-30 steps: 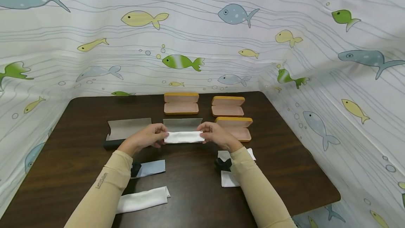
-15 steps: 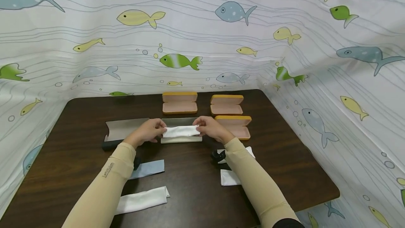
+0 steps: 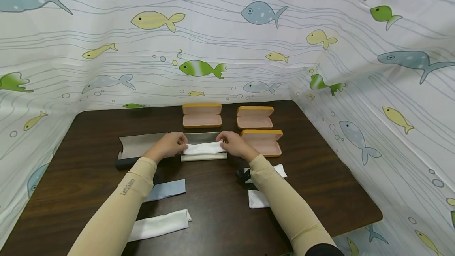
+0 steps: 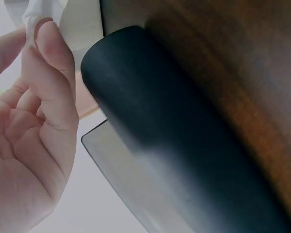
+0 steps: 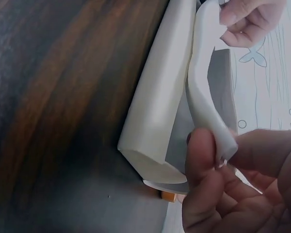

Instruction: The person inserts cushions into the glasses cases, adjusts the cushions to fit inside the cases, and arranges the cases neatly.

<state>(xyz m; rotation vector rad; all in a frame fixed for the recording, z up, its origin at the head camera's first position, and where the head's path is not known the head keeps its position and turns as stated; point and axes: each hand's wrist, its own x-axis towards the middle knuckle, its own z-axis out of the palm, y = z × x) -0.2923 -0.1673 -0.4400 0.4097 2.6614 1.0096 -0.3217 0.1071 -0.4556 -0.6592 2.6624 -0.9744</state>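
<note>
A folded white cloth [image 3: 203, 148] is stretched lengthwise between my hands, over the opening of a cream glasses case [image 3: 204, 157] with a grey lining. Its left end is pinched by my left hand [image 3: 170, 145], between thumb and fingers. My right hand [image 3: 234, 144] pinches the other end; in the right wrist view the cloth's tip [image 5: 225, 150] pokes out between thumb and fingers. That view has the cloth just above the case's front wall [image 5: 157, 92], lid raised behind. An open black glasses case [image 4: 150, 97] lies beside my left hand.
Open yellow glasses cases with pink linings stand behind [image 3: 202, 121] and to the right [image 3: 261, 149]. Nearer me lie a light blue cloth [image 3: 167, 189], a long white cloth [image 3: 161, 224] and, partly under my right sleeve, another white cloth [image 3: 257, 199]. A fish-print curtain [image 3: 220, 42] surrounds the table.
Both hands have carried the white cloth away from me and down, from in front of the cream case to over its opening. The case's front wall now shows below the cloth.
</note>
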